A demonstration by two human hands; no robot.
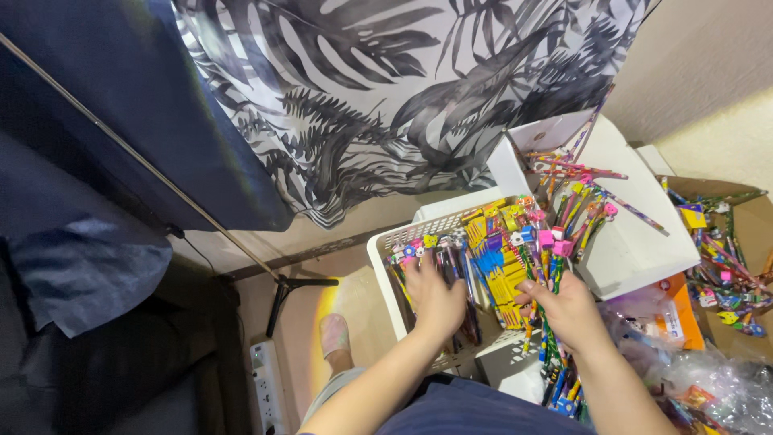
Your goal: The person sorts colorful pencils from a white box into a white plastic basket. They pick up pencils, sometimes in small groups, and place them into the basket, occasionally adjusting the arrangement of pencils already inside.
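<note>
Head view, all places given from the white basket (385,246):

- Left hand (435,300) lies palm-down inside the basket, at its left half, pressing on a row of dark pencils (451,262) with small toppers. Fingers are spread flat, not closed round anything. Risk: pressing sideways could roll the row out of line or snap a topper off.
- Right hand (570,310) is at the basket's right edge, its grip closed round a bundle of pencils (549,270) that sticks out above and below the fist. Risk: the bundle is thick and loosely fanned; a slack grip could let the outer ones slide out toward the floor.
- Yellow and blue packs (493,266) stand upright in the basket's middle, between the two hands. Either hand nudging them could tip them onto the pencil row.
- White box (636,242) just right of the basket holds loose pencils, several overhanging its rim; a knock from the right forearm could spill them.
- Cardboard box (753,234) further right and plastic bags (692,379) near the right elbow crowd the space; snagging looks likely.
- Power strip (266,383) sits on the floor, well left of the basket, clear of both hands.
</note>
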